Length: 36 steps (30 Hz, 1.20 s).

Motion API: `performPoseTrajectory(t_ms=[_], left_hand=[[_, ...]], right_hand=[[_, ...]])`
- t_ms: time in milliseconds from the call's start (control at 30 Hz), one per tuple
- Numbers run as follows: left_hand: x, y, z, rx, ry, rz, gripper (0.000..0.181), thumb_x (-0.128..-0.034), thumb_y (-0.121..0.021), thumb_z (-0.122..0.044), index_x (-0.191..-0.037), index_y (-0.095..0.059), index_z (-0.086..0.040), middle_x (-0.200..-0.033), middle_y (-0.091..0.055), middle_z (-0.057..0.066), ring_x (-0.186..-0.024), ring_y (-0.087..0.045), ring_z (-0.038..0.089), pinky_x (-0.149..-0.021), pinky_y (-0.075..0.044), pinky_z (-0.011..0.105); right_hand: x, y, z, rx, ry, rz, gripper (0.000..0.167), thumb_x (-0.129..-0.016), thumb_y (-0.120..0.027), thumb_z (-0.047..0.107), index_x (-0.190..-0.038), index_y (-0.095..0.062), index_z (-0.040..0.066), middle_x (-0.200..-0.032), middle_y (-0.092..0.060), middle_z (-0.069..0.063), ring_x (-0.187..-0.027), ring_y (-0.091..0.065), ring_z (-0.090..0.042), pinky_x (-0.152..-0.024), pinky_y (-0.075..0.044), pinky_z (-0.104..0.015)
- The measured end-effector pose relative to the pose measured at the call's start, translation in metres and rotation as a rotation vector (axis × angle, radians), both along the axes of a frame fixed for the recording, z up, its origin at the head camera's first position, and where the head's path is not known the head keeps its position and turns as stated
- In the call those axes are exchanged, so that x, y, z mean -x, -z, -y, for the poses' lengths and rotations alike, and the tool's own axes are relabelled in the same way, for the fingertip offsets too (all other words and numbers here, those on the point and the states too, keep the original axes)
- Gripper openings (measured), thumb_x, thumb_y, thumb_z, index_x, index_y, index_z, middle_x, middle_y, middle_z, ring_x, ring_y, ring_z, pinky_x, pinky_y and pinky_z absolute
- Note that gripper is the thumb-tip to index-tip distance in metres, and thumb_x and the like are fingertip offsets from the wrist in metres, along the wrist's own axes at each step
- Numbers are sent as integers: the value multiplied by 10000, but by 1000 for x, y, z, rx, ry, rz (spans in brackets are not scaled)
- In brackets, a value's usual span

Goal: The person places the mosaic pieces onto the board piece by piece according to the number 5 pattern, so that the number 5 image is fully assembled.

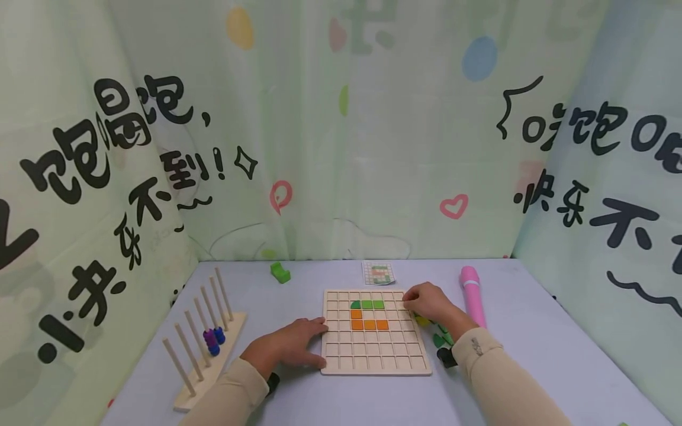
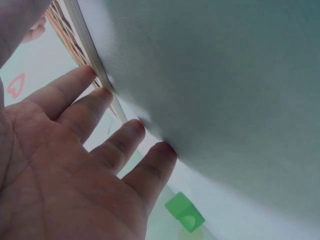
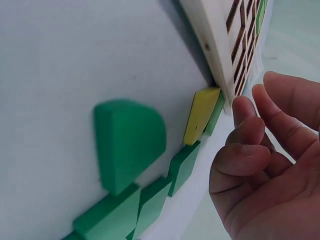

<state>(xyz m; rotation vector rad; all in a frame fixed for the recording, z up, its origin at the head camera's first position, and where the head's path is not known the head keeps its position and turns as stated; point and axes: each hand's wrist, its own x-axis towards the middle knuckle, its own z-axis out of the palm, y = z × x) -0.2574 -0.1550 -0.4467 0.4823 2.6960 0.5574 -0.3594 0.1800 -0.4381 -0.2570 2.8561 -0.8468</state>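
A wooden grid board (image 1: 373, 349) lies on the table. Green pieces (image 1: 366, 305) fill part of one row, with orange pieces (image 1: 370, 325) below. My left hand (image 1: 293, 343) spreads its straight fingers (image 2: 120, 145) against the board's left edge. At the upper right edge is my right hand (image 1: 428, 300), its fingers (image 3: 245, 155) loosely bent and no piece visible in them. Beside the board, under that hand, lie a yellow piece (image 3: 201, 115) and several green pieces (image 3: 130, 142), partly hidden by the arm in the head view.
On the left stands a wooden peg rack (image 1: 213, 367) with purple and blue beads (image 1: 211, 338). At the back are a green block (image 1: 279, 273) and a pattern card (image 1: 379, 273). A pink cylinder (image 1: 472, 293) lies right of the right hand. Printed curtains surround the table.
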Motion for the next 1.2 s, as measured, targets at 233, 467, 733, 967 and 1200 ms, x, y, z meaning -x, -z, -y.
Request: performPoseTrajectory(t_ms=[233, 467, 733, 967, 1200], left_hand=[[0, 0, 0, -8, -11, 13, 760, -875, -833, -404, -1525, -521, -162, -1670, -385, 12, -1530, -356, 292, -1235, -338, 492], [1, 0, -1, -4, -16, 13, 762, -874, -835, -402, -1525, -522, -161, -1669, -387, 11, -1527, -359, 295, -1233, -341, 496], [1, 0, -1, -3, -17, 16, 766, -872, -835, -410, -1527, -521, -167, -1671, -383, 5, -1528, -358, 298, -1234, -341, 500], [0, -1, -1, -8, -6, 6, 760, -873, -836, -396, -1523, -524, -158, -1670, -384, 15, -1526, -361, 303, -1231, -343, 502], [0, 0, -1, -7, 2, 0, 758, -871, -840, -389, -1518, -529, -148, -1666, -392, 21, -1525, -366, 301, -1232, -342, 498]], right_hand=[[-2, 3, -16, -40, -4, 9, 168, -931, -702, 92, -1076, -750, 22, -1012, -702, -85, -881, -591, -216, -775, -543, -350], [-3, 3, -24, -118, -18, 25, 270, -880, -731, 52, -1144, -753, 2, -1084, -716, -140, -940, -600, -252, -895, -558, -433], [-4, 3, -25, -146, -36, 14, 189, -880, -739, 54, -1063, -728, 7, -977, -679, -86, -894, -578, -232, -828, -544, -384], [-7, 3, -23, -119, -15, -16, 135, -858, -741, 13, -960, -654, 28, -881, -627, -64, -830, -563, -216, -734, -512, -335], [-10, -3, -23, -100, -2, 13, 84, -899, -700, 9, -966, -657, 38, -894, -623, -68, -853, -564, -226, -737, -504, -332]])
